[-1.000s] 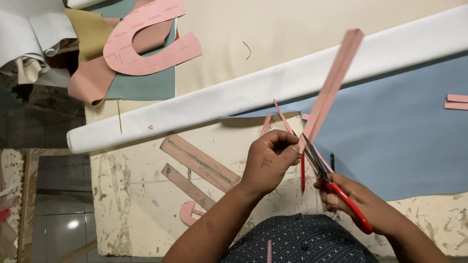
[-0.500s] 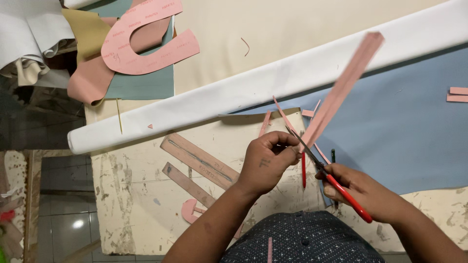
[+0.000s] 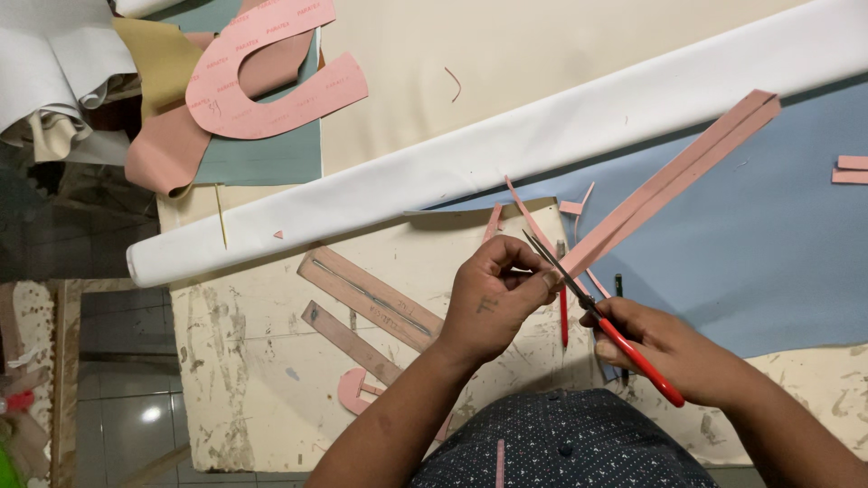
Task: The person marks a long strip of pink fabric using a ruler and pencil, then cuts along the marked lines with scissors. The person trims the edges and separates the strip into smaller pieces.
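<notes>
A person's left hand [image 3: 493, 303] pinches the near end of a long pink strip [image 3: 669, 185] between thumb and fingertips, while the right hand [image 3: 674, 348] is wrapped around the red handles of scissors [image 3: 597, 316], fingers curled tight. The dark blades stand slightly parted, their tips just above the left hand's fingertips. The strip runs from the left hand up and to the right, over a blue sheet [image 3: 759, 244], its far end near a white roll [image 3: 506, 154] that crosses the table diagonally.

The risk, judging from the frame, lies at the pinch: the blade edges sit almost against the left fingertips, so a hurried closing could nick skin. The strip hangs free over most of its length; if it twists or sags, the cut could wander off line. More pink pieces [image 3: 371, 298] lie left of the hand on the worn table [image 3: 244, 380].
</notes>
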Action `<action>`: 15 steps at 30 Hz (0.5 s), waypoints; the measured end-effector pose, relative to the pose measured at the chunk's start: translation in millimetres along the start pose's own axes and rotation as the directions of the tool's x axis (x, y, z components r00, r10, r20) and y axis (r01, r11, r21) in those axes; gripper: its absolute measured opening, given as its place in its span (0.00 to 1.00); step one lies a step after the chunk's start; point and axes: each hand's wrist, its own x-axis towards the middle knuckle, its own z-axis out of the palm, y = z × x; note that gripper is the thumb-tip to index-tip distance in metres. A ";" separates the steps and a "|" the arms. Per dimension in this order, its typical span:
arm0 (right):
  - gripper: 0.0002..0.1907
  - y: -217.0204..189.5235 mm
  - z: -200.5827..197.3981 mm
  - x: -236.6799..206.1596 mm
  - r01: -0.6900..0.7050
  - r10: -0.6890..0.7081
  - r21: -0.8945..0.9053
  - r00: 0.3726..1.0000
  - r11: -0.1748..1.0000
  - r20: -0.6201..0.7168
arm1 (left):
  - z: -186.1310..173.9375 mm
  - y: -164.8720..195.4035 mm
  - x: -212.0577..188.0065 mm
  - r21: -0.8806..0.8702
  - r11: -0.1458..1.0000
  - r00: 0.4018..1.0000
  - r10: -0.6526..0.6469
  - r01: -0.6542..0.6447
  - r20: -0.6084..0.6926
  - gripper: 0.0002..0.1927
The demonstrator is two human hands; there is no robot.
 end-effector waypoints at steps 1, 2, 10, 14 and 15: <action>0.34 -1.4 -0.7 0.4 -0.016 0.016 -0.016 1.000 1.000 0.001 | -0.1 0.1 0.6 -0.012 1.000 1.000 -0.002 0.002 0.002 0.07; 0.35 -2.5 -0.6 -0.1 -0.007 0.007 -0.002 1.000 1.000 -0.003 | -0.2 -0.1 0.8 -0.025 1.000 1.000 -0.005 0.005 0.004 0.07; 0.36 -7.2 1.9 -0.5 -0.063 0.062 -0.042 0.998 0.997 -0.028 | -3.1 -3.8 3.1 -0.120 0.993 1.000 -0.003 0.006 0.027 0.08; 0.35 -7.2 1.7 -0.4 -0.037 0.038 0.058 0.999 0.998 -0.014 | -5.1 -3.4 4.3 -0.128 0.991 0.999 -0.021 0.025 0.031 0.08; 0.36 -7.1 1.0 -0.7 -0.020 0.021 0.106 1.000 0.994 -0.012 | -5.3 -3.2 4.6 -0.128 0.991 0.999 -0.031 0.035 0.031 0.08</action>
